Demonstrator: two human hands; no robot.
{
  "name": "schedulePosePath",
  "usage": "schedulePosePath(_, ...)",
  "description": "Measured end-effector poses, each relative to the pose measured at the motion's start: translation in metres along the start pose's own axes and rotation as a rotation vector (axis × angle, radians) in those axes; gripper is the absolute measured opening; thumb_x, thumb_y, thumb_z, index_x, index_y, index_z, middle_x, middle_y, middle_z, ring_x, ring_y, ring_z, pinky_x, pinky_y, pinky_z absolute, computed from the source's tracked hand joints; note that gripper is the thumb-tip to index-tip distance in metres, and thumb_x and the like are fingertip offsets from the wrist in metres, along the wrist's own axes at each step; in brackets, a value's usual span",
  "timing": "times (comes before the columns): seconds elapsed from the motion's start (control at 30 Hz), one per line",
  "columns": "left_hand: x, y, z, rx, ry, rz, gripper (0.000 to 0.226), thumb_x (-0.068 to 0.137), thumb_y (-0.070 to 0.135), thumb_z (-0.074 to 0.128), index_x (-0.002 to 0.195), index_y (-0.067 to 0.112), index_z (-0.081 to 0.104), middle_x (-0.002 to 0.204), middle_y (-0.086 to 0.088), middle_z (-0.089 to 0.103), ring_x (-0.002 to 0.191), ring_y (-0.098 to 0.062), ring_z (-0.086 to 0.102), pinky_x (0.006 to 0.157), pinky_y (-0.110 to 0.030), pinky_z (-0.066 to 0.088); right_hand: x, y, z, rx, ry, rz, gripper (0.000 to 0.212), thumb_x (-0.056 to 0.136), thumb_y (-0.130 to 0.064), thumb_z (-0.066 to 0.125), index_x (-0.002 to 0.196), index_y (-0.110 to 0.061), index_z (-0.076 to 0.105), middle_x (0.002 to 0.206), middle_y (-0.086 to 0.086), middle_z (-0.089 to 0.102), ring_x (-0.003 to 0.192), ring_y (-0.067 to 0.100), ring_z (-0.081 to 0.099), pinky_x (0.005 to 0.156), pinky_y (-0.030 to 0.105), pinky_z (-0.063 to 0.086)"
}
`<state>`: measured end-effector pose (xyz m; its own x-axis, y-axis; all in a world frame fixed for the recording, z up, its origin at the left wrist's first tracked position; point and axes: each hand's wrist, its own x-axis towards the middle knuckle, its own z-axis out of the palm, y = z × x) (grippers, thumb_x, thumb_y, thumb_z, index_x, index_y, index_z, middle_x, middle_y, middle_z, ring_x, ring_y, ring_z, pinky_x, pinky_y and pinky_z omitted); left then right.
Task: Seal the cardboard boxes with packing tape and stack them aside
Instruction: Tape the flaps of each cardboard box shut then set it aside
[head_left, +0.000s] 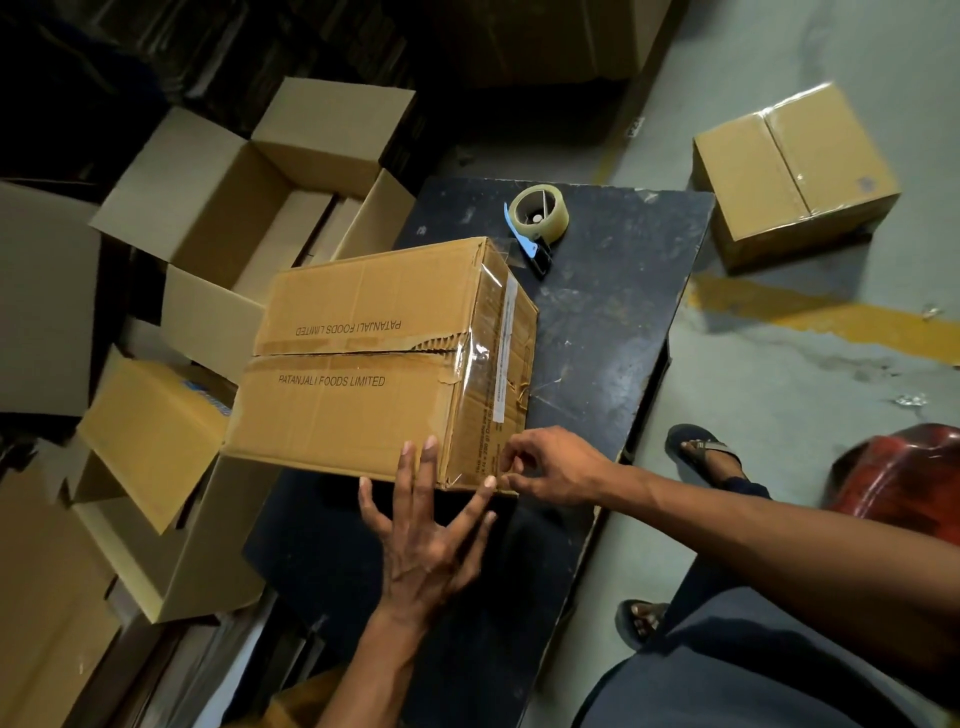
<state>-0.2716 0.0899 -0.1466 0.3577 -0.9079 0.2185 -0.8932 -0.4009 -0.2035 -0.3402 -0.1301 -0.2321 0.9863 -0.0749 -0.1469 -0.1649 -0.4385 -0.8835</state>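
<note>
Both hands are at the near corner of a brown corrugated cardboard box printed "PATANJALI FOODS LIMITED" (363, 364), which sits on a dark, scuffed table (613, 322). His left hand (431, 535) is spread flat, fingers straight and splayed, with the fingertips pressed against the box's near side and bottom edge. His right hand (550, 462) comes in from the side, its fingers curled in a pinch on the clear packing tape (475, 364) at the lower corner of the box's end face. That tape runs in a glossy strip up the end of the box and over onto the top; the middle seam of the top flaps is torn and ragged near that end.

Beyond the hands, at the far end of the table, lies a roll of clear tape in a blue and black dispenser (537, 221), just past the box's far corner and not touching it that I can see.

Off to the right of the right hand, well apart on the grey concrete floor (779, 415), stands a smaller plain cardboard box already sealed with clear tape (795, 176). A worn yellow painted stripe (831, 317) crosses the floor between it and the person's sandalled foot (701, 452).

To the left of the left hand, several open cardboard cartons with raised flaps (234, 208) crowd beside the table.
</note>
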Motion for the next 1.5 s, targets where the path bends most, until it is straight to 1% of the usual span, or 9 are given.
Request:
schedulePosePath(0.23,0.068,-0.002,-0.016,-0.339,0.090,-0.580,0.074,0.103,0.070,0.024,0.162,0.025,0.026,0.171,-0.008,0.020,0.159,-0.022,0.014,0.126,-0.060,0.007,-0.002,0.004,-0.002,0.044,0.011,0.037,0.012,0.096,-0.047,0.067,0.093,-0.035,0.066,0.089,-0.022,0.062,0.081,0.000,0.060,0.068,0.022,0.048)
schedulePosePath(0.53,0.068,-0.003,0.006,-0.236,-0.005,-0.506,0.070,0.097,0.056,0.045,0.156,0.018,0.042,0.164,-0.007,0.033,0.155,-0.026,0.027,0.122,-0.066,0.023,0.013,0.000,-0.031,0.110,0.117,0.125,0.022,0.103,-0.046,0.056,0.103,-0.027,0.069,0.095,-0.011,0.071,0.085,0.008,0.066,0.077,0.037,0.058)
schedulePosePath(0.73,0.070,-0.004,-0.003,-0.247,-0.158,-0.522,0.103,0.082,0.087,0.045,0.162,0.024,0.029,0.170,-0.001,0.016,0.159,-0.020,0.013,0.126,-0.053,0.007,0.022,0.000,-0.059,0.081,0.102,0.157,0.020,0.101,-0.044,0.062,0.103,-0.028,0.072,0.095,-0.011,0.070,0.087,0.007,0.066,0.081,0.039,0.059)
schedulePosePath(0.83,0.090,-0.008,-0.022,-0.339,-0.149,-0.581,0.095,0.084,0.089,0.040,0.155,0.024,0.045,0.164,-0.005,0.037,0.152,-0.023,0.033,0.124,-0.058,0.023,0.030,0.005,-0.087,0.165,0.219,0.195,0.007,0.097,-0.033,0.070,0.102,-0.029,0.072,0.094,-0.014,0.067,0.086,0.005,0.063,0.077,0.030,0.054)
schedulePosePath(0.9,0.118,-0.016,-0.031,-0.396,-0.063,-0.612,0.081,0.090,0.080,0.045,0.145,0.021,0.056,0.151,-0.008,0.055,0.137,-0.026,0.052,0.113,-0.061,0.039,0.043,0.005,-0.113,0.210,0.374,0.193,0.019,0.094,-0.026,0.074,0.112,-0.026,0.070,0.102,-0.011,0.064,0.091,0.008,0.061,0.077,0.025,0.050)
schedulePosePath(1.03,0.192,-0.032,-0.031,-0.576,-0.022,-0.653,0.073,0.092,0.071,0.046,0.145,0.023,0.057,0.154,-0.005,0.052,0.141,-0.022,0.048,0.115,-0.052,0.041,0.091,0.006,-0.168,0.279,0.539,0.110,0.064,0.086,-0.025,0.081,0.143,-0.023,0.053,0.135,-0.003,0.056,0.124,0.011,0.053,0.102,0.027,0.047)
schedulePosePath(1.17,0.251,-0.051,0.000,-0.585,-0.064,-0.581,0.073,0.096,0.067,0.034,0.154,0.024,0.046,0.164,-0.003,0.037,0.153,-0.017,0.029,0.125,-0.051,0.027,0.138,0.012,-0.195,0.357,0.418,0.077,0.086,0.082,-0.008,0.076,0.157,-0.027,0.039,0.160,0.002,0.043,0.148,0.018,0.038,0.122,0.043,0.036)
schedulePosePath(1.3,0.268,-0.054,0.030,-0.492,-0.194,-0.562,0.070,0.096,0.068,0.021,0.157,0.034,0.027,0.169,0.005,0.021,0.157,-0.011,0.014,0.130,-0.048,0.008,0.138,0.016,-0.169,0.345,0.260,-0.012,0.091,0.084,-0.005,0.074,0.162,-0.023,0.031,0.164,0.004,0.037,0.151,0.011,0.033,0.124,0.040,0.033)
schedulePosePath(1.5,0.267,-0.053,0.037,-0.456,-0.205,-0.569,0.069,0.097,0.065,0.021,0.158,0.033,0.028,0.168,0.009,0.016,0.157,-0.008,0.010,0.126,-0.036,-0.001,0.106,0.000,-0.106,0.222,0.259,-0.159,0.113,0.083,-0.020,0.061,0.160,-0.012,-0.022,0.167,0.002,-0.032,0.157,0.022,-0.021,0.128,0.053,0.011)
